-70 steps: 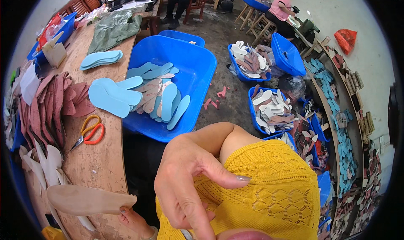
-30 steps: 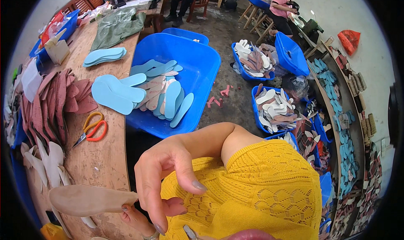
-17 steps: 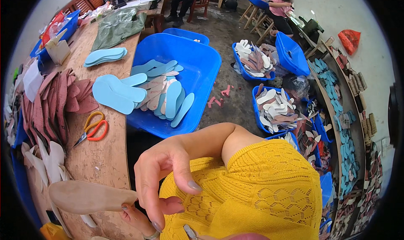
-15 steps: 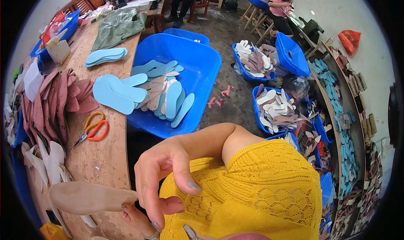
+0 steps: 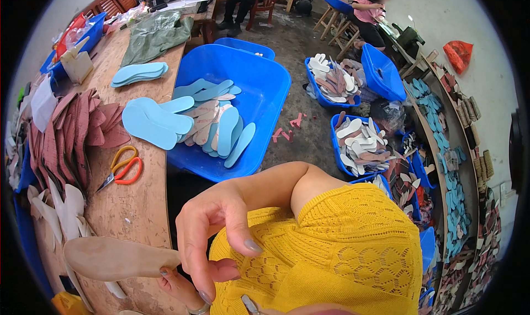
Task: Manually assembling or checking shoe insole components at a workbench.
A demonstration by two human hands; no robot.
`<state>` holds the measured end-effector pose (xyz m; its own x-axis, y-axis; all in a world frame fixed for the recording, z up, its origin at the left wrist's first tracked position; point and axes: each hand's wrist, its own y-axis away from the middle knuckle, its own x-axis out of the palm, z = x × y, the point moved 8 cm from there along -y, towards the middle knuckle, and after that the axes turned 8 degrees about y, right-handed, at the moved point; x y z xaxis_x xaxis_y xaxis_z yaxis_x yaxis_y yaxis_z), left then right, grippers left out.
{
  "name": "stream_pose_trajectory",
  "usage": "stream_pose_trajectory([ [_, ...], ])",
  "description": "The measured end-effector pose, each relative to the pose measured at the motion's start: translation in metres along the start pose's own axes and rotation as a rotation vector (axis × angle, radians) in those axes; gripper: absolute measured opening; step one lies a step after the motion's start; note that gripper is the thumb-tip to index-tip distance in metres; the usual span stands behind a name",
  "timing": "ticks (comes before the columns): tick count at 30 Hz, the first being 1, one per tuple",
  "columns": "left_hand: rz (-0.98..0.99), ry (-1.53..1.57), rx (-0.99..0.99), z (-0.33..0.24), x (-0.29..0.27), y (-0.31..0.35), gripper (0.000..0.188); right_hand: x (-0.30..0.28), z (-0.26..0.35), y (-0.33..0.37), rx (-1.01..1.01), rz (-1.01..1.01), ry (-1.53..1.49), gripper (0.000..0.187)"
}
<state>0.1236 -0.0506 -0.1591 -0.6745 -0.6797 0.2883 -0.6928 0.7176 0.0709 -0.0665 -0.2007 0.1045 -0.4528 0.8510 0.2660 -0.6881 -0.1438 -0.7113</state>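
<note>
My left hand (image 5: 178,286) grips one end of a tan insole (image 5: 118,258), which extends leftward over the table's near edge. Just above that wrist hovers my right hand (image 5: 212,226), fingers bent and spread with nothing visible between them. Orange-and-yellow-handled scissors (image 5: 122,168) lie on the wooden table (image 5: 138,204). Beyond them, light-blue insoles (image 5: 152,122) overhang the edge into a large blue tub (image 5: 265,94) holding more blue and pale insoles. At the left stands a pile of dark-pink insoles (image 5: 69,135), with loose white ones (image 5: 69,207) nearer me.
A light-blue insole stack (image 5: 138,73) and a green cloth (image 5: 154,36) occupy the table's far part. Blue bins of white and brown pieces (image 5: 361,144) stand right on the floor, beside shelves of insoles (image 5: 450,166). A person in pink (image 5: 367,8) sits far right; another person's legs (image 5: 237,8) show farther back.
</note>
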Motion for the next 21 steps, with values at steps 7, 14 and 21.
stream_pose_trajectory([
  [7,0.006,0.088,-0.023,-0.041,0.051,0.008,0.045,-0.004,-0.002,-0.001,0.021,-0.014,-0.032,0.059],
  [14,0.051,0.035,0.086,-0.029,0.034,0.002,0.047,-0.059,-0.044,0.016,0.464,-0.387,0.220,0.036],
  [21,0.016,0.031,0.071,-0.030,0.034,0.002,0.047,-0.091,-0.088,0.039,0.565,-0.546,0.866,0.035],
])
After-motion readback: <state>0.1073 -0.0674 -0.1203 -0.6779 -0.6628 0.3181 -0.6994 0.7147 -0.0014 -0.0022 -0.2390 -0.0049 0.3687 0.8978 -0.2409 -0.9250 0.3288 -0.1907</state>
